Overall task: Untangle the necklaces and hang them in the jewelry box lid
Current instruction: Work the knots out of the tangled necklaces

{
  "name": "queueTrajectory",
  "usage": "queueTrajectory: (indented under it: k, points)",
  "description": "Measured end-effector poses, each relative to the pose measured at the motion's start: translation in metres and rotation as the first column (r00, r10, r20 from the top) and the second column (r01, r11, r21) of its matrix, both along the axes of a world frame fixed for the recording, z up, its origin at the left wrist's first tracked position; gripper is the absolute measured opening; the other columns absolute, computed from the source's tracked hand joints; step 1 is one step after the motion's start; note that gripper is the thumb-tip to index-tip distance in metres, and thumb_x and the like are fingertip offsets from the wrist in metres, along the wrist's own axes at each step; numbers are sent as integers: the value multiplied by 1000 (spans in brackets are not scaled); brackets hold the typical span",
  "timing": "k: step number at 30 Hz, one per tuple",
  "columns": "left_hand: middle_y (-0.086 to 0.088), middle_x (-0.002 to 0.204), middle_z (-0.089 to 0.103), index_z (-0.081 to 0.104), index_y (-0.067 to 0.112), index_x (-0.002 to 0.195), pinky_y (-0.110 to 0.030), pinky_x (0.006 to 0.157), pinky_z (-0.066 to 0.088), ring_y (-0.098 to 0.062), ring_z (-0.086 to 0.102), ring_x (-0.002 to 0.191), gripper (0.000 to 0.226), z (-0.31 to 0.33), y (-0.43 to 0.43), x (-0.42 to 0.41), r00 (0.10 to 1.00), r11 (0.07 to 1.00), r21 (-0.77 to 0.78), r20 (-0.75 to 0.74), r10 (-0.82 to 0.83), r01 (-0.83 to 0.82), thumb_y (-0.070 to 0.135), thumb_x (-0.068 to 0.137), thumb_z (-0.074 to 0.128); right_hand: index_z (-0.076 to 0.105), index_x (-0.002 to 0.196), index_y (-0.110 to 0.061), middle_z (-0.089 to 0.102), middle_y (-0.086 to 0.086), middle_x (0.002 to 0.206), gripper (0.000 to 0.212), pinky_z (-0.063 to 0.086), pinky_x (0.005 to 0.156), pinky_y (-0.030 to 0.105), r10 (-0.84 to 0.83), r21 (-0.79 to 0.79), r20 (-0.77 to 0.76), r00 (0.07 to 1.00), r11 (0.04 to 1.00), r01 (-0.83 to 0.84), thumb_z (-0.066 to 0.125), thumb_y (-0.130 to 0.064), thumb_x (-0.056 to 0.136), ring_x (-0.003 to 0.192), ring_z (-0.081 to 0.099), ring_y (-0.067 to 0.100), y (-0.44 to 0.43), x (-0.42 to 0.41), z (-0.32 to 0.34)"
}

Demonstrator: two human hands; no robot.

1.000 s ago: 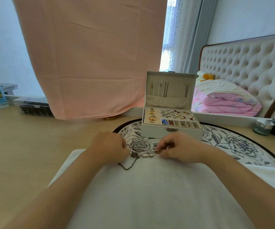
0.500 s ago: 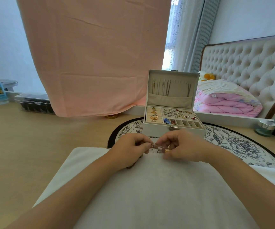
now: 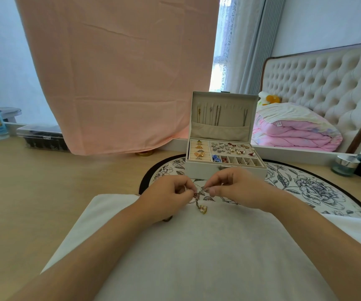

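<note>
A tangle of thin chains, the necklaces (image 3: 201,195), hangs between my two hands just above a white towel (image 3: 197,253). A small gold pendant (image 3: 203,209) dangles from the tangle. My left hand (image 3: 166,199) pinches the chains on the left; my right hand (image 3: 238,189) pinches them on the right. Behind the hands stands the white jewelry box (image 3: 225,170), open. Its upright lid (image 3: 223,116) holds several hanging necklaces above a fabric pocket. The tray below holds rings and earrings.
A round flower-patterned mat (image 3: 305,192) lies under the box on the wooden floor. A pink curtain (image 3: 114,72) hangs behind. A bed with a folded pink quilt (image 3: 294,131) is at the right. Jars (image 3: 346,165) stand at the far right, a dark plastic box (image 3: 42,137) at the left.
My hands have come together and lifted the tangle off the towel. They now sit slightly apart with the chains stretched between them, and the gold pendant hangs free below.
</note>
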State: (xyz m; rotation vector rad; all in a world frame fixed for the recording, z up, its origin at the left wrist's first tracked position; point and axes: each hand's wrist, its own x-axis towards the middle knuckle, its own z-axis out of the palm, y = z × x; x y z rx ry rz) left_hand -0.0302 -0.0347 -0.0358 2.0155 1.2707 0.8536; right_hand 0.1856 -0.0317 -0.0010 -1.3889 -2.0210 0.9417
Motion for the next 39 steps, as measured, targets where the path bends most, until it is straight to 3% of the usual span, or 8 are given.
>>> queueTrajectory:
  k: [2,6,11,14,17,25,35,39]
  points:
    - [15,51,48,71,35,86,-23,59,40,-5,42,53,16,-2,1,1,1000,1000,2,11,-15,15,23,94,63,78,89,-27,77,-4,85,10,55,76,29,-2,34,-2,1000,999,2,76,-17,88,77,66,7,1,0,-1]
    - [16,51,45,72,34,86,-19,57,37,-4,40,53,11,-3,2,0,998,999,31,52,-30,28,27,93,68,78,88,-24,73,-7,81,11,52,68,16,19,84,-21,1000,996,-17,80,-14,83,72,63,-1,0,-1,-3]
    - [8,79,70,70,37,82,-30,73,53,-16,63,75,15,-4,1,0,992,999,51,125,-13,6,26,93,69,75,70,-36,70,-12,83,33,40,58,17,32,219,29,999,975,-37,76,-6,83,55,47,2,-1,-4,-6]
    - [10,71,67,70,32,82,-26,56,50,-9,58,55,14,-2,-1,2,985,1000,27,174,-12,7,25,94,68,77,72,-41,69,-15,88,30,40,59,21,-6,247,42,999,969,-5,73,-14,83,56,45,3,-2,-8,-9]
    - [8,71,68,70,25,87,-30,49,52,-13,57,48,9,0,-2,1,985,1000,18,172,-27,25,24,95,66,79,75,-34,70,-13,85,7,41,59,17,-16,191,-37,999,981,23,84,-31,78,58,46,0,-6,-17,-11]
    - [24,73,66,66,34,87,-26,43,51,-7,66,56,10,8,-8,-3,999,997,72,49,3,-7,32,97,63,81,80,-26,67,-2,70,7,43,60,20,-124,-21,-206,971,992,123,79,-30,84,63,53,7,-6,-15,-11]
    - [19,87,67,66,40,86,-20,61,51,-5,69,65,14,11,-11,-2,998,987,148,-29,-59,63,29,93,69,82,79,-24,73,5,76,4,44,67,30,-135,-152,-192,972,983,106,83,-21,79,71,58,13,-8,-16,-10]
    - [15,95,64,67,37,84,-27,68,56,-8,69,71,14,7,-8,-3,997,979,188,10,-81,78,26,91,70,81,76,-21,70,-1,70,7,42,68,28,-111,-157,-211,971,984,78,79,-17,82,70,57,11,-6,-12,-8]
